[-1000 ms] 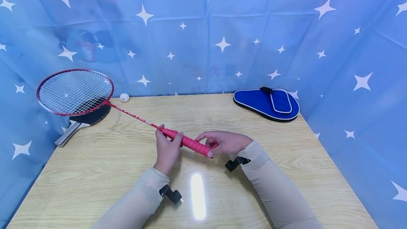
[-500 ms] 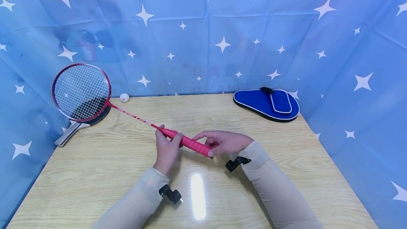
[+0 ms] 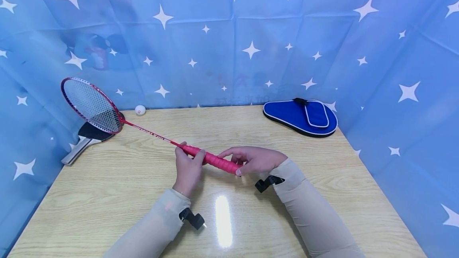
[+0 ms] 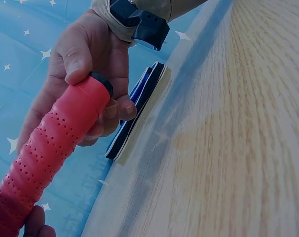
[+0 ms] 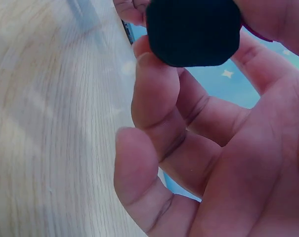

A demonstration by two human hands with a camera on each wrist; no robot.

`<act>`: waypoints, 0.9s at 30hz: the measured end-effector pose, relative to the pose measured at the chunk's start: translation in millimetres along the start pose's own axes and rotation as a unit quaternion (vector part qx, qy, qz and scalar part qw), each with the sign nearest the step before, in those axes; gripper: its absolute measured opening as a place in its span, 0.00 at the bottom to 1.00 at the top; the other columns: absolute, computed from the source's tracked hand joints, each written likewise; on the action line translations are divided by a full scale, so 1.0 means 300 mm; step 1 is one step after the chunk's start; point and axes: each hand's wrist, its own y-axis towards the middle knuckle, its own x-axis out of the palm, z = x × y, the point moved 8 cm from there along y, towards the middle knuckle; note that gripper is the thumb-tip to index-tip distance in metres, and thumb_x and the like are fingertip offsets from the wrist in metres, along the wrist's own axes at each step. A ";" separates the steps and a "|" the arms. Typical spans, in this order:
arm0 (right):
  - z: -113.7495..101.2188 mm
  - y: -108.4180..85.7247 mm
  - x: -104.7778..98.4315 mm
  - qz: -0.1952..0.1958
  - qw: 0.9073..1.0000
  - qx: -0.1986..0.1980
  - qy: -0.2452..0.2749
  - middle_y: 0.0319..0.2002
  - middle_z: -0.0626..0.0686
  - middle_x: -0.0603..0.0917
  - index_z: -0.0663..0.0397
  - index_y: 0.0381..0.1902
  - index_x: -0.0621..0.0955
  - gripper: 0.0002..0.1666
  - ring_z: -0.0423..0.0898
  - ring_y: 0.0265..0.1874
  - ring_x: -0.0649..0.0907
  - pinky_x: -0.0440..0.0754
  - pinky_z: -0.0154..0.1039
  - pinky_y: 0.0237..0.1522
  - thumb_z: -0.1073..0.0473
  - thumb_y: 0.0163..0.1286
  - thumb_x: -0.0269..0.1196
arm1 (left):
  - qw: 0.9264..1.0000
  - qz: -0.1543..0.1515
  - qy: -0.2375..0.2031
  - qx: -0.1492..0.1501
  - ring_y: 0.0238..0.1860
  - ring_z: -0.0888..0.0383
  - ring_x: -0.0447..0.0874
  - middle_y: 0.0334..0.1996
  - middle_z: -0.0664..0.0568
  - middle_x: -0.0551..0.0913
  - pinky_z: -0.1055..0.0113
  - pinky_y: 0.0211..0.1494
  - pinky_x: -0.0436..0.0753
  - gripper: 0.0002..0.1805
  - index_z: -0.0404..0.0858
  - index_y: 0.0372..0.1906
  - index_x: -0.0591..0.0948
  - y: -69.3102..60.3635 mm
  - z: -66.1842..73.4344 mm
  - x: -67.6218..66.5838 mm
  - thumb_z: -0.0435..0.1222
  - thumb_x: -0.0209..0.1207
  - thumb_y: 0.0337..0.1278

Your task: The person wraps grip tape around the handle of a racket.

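A red badminton racket (image 3: 150, 133) is held above the table, its strung head pointing to the far left and steeply tilted. My left hand (image 3: 188, 172) grips the upper end of its pink handle (image 3: 220, 163), near the shaft. At the handle's butt, my right hand (image 3: 259, 159) holds the end between thumb and fingers. In the left wrist view the perforated grip wrap (image 4: 55, 138) runs up to the right hand's thumb. The right wrist view shows the black butt cap (image 5: 193, 32) close up, with the right fingers curled beneath it.
Behind the racket head lies a table tennis paddle (image 3: 95, 131) with a black face. A white ball (image 3: 140, 110) sits by the table's back edge. At the back right lies a blue paddle case (image 3: 287, 113). A blue starry curtain (image 3: 215, 51) surrounds the wooden table (image 3: 118, 194).
The racket has turned about its long axis, its head going from a flatter tilt to a steep, narrower one. The right fingers have shifted slightly at the butt; the left hand has stayed put.
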 end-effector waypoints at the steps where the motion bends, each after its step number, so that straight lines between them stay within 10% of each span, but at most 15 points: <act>1: -0.001 -0.002 0.000 0.001 1.000 0.001 -0.002 0.55 0.51 0.84 0.26 0.75 0.73 0.42 0.53 0.54 0.81 0.80 0.49 0.54 0.65 0.69 0.70 | 1.000 -0.001 0.001 -0.002 0.37 0.57 0.84 0.55 0.37 0.73 0.72 0.42 0.87 0.41 0.30 0.78 0.50 0.000 0.000 0.000 0.30 0.59 0.69; 27: 0.010 -0.015 -0.009 -0.028 0.997 -0.015 0.064 0.54 0.59 0.88 0.36 0.77 0.72 0.37 0.55 0.51 0.86 0.82 0.48 0.59 0.66 0.74 0.64 | 0.999 -0.006 -0.045 -0.002 0.48 0.54 0.82 0.59 0.36 0.72 0.74 0.48 0.87 0.37 0.32 0.75 0.52 -0.010 0.006 0.004 0.24 0.51 0.62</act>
